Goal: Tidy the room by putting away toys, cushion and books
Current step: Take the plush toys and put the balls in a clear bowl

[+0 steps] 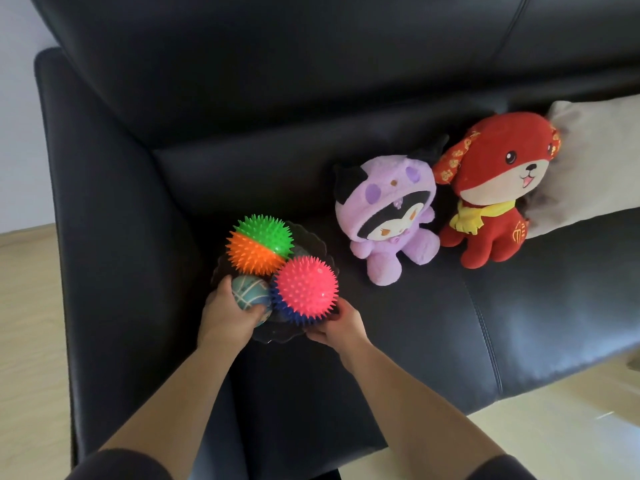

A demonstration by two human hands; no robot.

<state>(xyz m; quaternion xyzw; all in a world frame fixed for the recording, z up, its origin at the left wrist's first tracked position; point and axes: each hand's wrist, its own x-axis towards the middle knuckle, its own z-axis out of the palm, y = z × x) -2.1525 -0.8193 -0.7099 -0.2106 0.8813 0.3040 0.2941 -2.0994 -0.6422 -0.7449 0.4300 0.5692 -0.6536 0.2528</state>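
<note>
A dark, see-through bowl (277, 336) sits on the black sofa seat (398, 341) near the left armrest. In it lie a green-and-orange spiky ball (259, 244), a pink-and-blue spiky ball (306, 289) and a smooth teal ball (247, 292). My left hand (227, 315) grips the bowl's near left rim, its thumb lying against the teal ball. My right hand (337, 325) grips the near right rim, just under the pink-and-blue ball. A purple plush toy (391, 216) and a red plush dog (491, 192) sit upright further right on the seat.
A beige cushion (595, 161) leans against the backrest behind the red dog. The wide armrest (104, 202) rises left of the bowl. Pale floor (27, 306) shows to the left and at the lower right of the sofa.
</note>
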